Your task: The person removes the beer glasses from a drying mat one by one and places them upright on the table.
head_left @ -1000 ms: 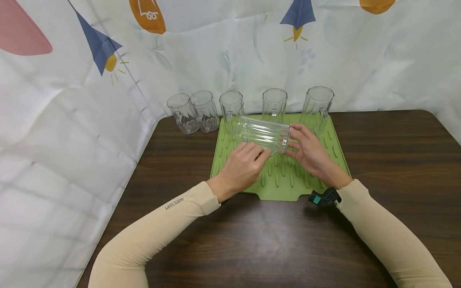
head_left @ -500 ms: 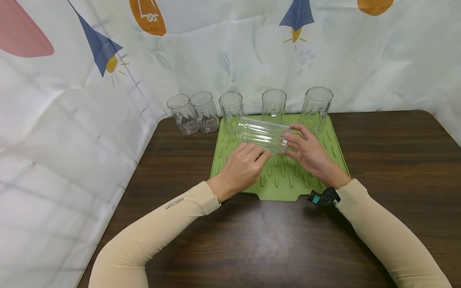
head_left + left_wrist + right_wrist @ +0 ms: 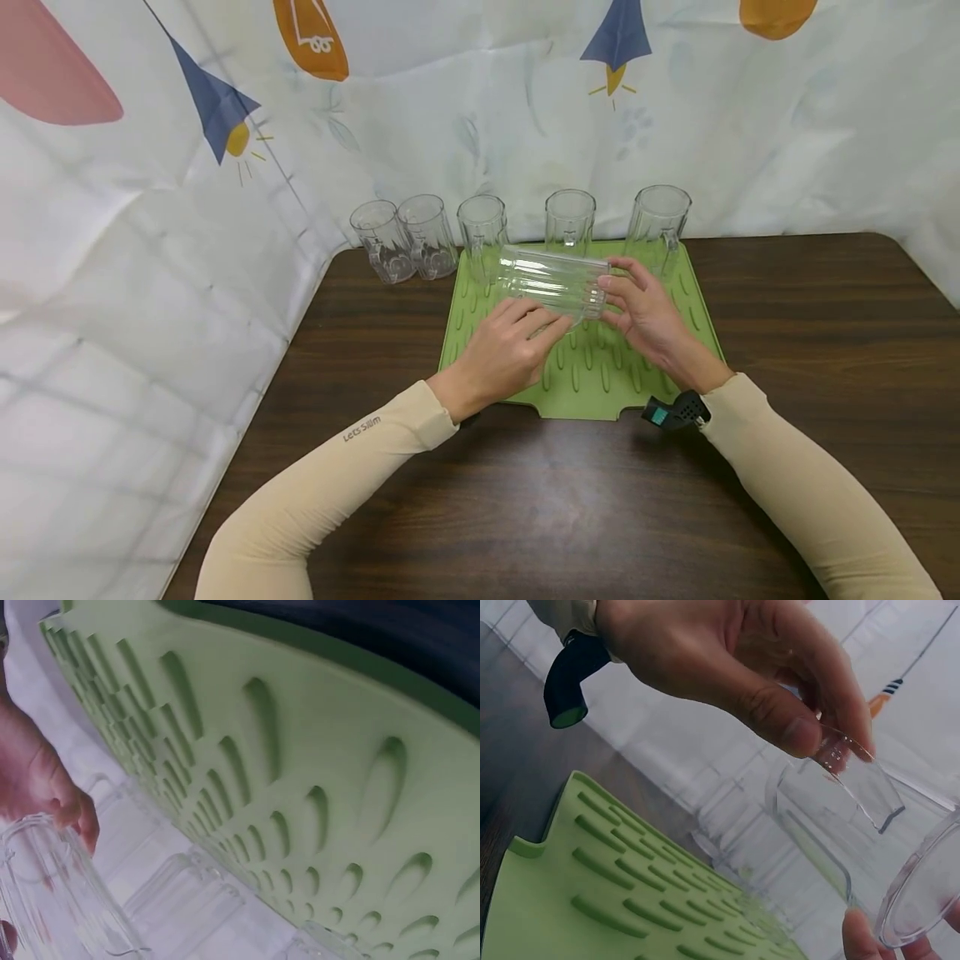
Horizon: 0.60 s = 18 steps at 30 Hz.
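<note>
Clear ribbed glass mug: long axis held crosswise | near side gripped by left hand | right end pinched by right hand

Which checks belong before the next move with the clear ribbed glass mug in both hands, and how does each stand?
1. Left hand holding the mug: ok, fingers curled at its lower side.
2. Right hand pinching one end: ok.
3. Mug upright: not ok, held sideways.
4. Green ridged rectangular mat flat on the brown wood-grain table: ok.
5. Five other clear glass mugs standing: ok.
6. Mug dry inside: cannot tell.
</note>
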Each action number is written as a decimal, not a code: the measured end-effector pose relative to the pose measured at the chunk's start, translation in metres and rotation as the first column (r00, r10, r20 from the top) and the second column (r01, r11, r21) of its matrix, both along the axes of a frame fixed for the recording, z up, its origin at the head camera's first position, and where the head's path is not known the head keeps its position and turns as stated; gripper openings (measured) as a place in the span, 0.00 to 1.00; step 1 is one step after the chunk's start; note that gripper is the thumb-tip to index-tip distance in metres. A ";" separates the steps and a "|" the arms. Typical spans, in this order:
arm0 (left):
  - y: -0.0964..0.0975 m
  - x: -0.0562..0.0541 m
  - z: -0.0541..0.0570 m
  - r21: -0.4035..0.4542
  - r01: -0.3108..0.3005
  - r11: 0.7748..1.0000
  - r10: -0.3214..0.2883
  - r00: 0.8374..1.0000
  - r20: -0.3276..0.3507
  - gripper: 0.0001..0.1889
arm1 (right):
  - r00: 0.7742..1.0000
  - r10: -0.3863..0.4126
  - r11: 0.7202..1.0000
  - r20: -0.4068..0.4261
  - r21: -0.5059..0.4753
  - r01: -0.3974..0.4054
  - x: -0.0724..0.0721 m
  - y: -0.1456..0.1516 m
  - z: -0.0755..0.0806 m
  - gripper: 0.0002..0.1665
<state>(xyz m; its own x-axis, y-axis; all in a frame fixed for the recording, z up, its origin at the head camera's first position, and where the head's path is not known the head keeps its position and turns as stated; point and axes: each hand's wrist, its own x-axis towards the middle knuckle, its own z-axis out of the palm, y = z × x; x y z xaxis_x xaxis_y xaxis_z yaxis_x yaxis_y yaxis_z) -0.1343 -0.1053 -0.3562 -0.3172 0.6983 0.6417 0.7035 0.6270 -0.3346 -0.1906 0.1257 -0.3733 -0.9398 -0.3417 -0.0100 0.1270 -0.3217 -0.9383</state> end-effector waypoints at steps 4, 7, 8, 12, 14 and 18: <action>0.000 0.001 0.004 0.092 0.052 0.994 -0.051 0.999 -0.011 0.09 | 1.000 -0.007 0.999 -0.012 -0.031 0.007 0.000 0.001 0.002 0.15; -0.001 0.002 0.006 0.169 0.079 0.983 -0.076 0.997 -0.022 0.07 | 0.999 -0.016 0.999 -0.031 -0.048 0.014 -0.001 0.002 0.005 0.14; -0.001 0.003 0.007 0.199 0.084 0.976 -0.081 0.996 -0.024 0.07 | 0.999 -0.019 0.998 -0.040 -0.055 0.016 -0.001 0.003 0.006 0.14; -0.002 0.005 0.009 0.352 0.106 0.930 -0.110 0.994 -0.010 0.05 | 0.998 -0.027 0.995 -0.062 -0.096 0.021 -0.001 0.005 0.010 0.13; -0.002 0.006 0.009 0.445 0.123 0.887 -0.146 0.989 0.018 0.05 | 0.997 -0.028 0.992 -0.065 -0.123 0.020 0.000 0.007 0.011 0.12; -0.003 0.008 0.005 0.620 0.124 0.775 -0.229 0.969 0.093 0.06 | 0.997 -0.034 0.992 -0.066 -0.121 0.026 0.000 0.010 0.015 0.13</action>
<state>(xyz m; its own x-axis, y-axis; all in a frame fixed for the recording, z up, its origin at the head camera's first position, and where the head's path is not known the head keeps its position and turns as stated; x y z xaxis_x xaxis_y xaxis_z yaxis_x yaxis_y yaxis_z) -0.1263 -0.1084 -0.3516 -0.3583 0.2359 0.9033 0.8310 0.5215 0.1934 -0.1903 0.1358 -0.3582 -0.9468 -0.3079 0.0935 0.0529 -0.4356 -0.8986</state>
